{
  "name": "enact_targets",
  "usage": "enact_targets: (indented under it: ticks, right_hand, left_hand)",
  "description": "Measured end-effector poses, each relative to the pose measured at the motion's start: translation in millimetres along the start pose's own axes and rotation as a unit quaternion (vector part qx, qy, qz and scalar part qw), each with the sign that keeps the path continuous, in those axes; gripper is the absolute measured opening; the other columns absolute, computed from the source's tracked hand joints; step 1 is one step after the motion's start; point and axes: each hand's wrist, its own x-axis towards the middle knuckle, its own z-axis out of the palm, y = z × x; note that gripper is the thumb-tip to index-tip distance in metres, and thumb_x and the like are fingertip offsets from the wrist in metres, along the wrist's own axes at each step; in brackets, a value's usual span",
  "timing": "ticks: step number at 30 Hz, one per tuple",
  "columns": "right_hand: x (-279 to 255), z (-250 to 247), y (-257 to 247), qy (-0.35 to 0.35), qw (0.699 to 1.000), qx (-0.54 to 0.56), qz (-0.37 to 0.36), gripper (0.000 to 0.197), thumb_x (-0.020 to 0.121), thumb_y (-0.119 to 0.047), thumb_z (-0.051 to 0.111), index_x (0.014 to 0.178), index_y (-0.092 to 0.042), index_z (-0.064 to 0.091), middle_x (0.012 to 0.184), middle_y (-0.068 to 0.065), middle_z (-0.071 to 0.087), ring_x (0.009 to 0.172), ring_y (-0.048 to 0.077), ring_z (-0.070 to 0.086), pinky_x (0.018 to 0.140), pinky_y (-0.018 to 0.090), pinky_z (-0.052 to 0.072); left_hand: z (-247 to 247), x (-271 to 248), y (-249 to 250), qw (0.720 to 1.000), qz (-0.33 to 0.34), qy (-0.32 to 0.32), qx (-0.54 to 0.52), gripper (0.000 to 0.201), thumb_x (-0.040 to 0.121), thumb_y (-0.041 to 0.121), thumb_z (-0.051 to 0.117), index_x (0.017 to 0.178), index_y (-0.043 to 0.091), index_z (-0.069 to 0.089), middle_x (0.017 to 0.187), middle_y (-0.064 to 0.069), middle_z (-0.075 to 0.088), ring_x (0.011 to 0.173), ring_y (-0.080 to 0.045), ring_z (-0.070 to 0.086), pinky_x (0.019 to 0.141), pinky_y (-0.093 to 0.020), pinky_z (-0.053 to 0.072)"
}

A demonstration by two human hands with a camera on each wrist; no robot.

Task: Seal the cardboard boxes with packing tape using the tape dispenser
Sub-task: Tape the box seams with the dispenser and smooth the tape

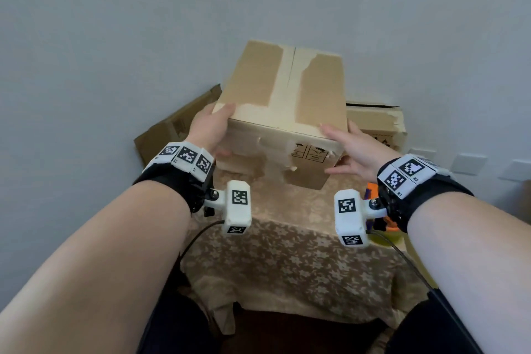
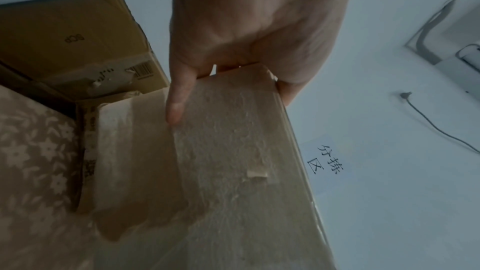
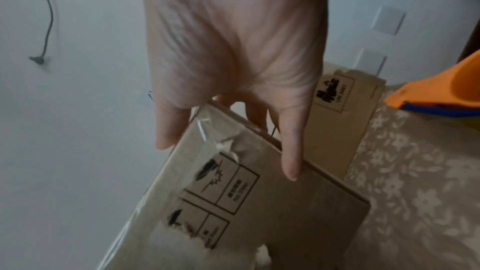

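At the far left, a flattened or tilted cardboard box leaned against the wall behind the counter, which wore a beige cloth with a flower pattern. The left hand clasped the near left top corner of the middle cardboard box, with the thumb over the top edge; in the left wrist view its fingers lay down the box's side, where the paper surface was torn and rough. This box was tilted, its near lower edge raised off the counter, and its closed top flaps showed pale strips where the surface had been peeled along the seam. Printed handling symbols stood on its front face, partly under clear film.

The right hand held the near right top corner of the same box, fingers stretched along the right edge and the thumb against the face. Both hands therefore were apart, one at each corner, clamped on the one box.

Just right of it a smaller cardboard box stood on the counter, its flaps slightly ajar. Nearer, under the right wrist, lay the orange and blue tape dispenser, apart from both hands.
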Motion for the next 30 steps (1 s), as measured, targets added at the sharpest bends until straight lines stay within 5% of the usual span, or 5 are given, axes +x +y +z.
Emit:
enact_targets:
  ticks: [8,12,16,23,30]
  right_hand:
    - [61.9,43.9,-7.9,-0.012,0.999,-0.028,-0.021,0.093,0.087,-0.034,0.067,0.15,-0.045,-0.001,0.161,-0.003,0.009,0.138,0.026,0.032,0.1,0.051,0.045]
    - [100.4,68.4,1.0,-0.005,0.991,-0.128,-0.042,0.079,0.088,-0.028,0.067,0.149,-0.042,0.018,0.154,-0.002,0.028,0.127,0.025,0.047,0.098,0.048,0.048]
    - [135.6,74.6,0.9,0.03,0.973,-0.2,-0.108,0.072,0.089,-0.026,0.064,0.148,-0.04,0.025,0.143,-0.004,0.042,0.113,0.023,0.057,0.093,0.046,0.053]
    - [181.4,88.9,-7.8,0.085,0.937,-0.285,-0.183,0.066,0.088,-0.039,0.063,0.143,-0.041,0.027,0.126,-0.008,0.056,0.106,0.021,0.061,0.088,0.045,0.054]
    - [228.2,99.7,6.7,0.073,0.943,-0.293,-0.136,0.082,0.093,-0.034,0.059,0.153,-0.029,0.003,0.134,0.004,0.057,0.117,0.025,0.057,0.099,0.038,0.047]
  left_hand:
    - [-26.4,60.0,-12.0,0.998,0.009,0.053,-0.032,0.052,0.092,0.035,0.059,0.141,0.027,0.043,0.136,0.002,0.044,0.116,-0.026,0.047,0.078,-0.059,0.054]
    - [-32.8,94.6,-22.2,0.998,0.014,0.068,0.004,0.051,0.089,0.03,0.061,0.137,0.029,0.045,0.13,0.003,0.049,0.108,-0.025,0.054,0.073,-0.054,0.057]
    - [-31.8,123.3,-31.0,0.995,0.04,0.076,0.048,0.057,0.09,0.034,0.058,0.141,0.026,0.036,0.132,0.0,0.047,0.116,-0.026,0.052,0.089,-0.052,0.052]
    - [-12.3,160.3,-42.6,0.971,0.092,0.089,0.204,0.066,0.096,0.037,0.05,0.151,0.034,0.015,0.159,-0.009,-0.012,0.147,-0.028,0.0,0.118,-0.039,0.009]
    - [-3.8,195.8,-57.2,0.97,0.05,0.065,0.228,0.102,0.09,0.039,0.062,0.147,0.031,-0.022,0.154,-0.01,-0.031,0.146,-0.032,-0.005,0.119,-0.045,0.006]
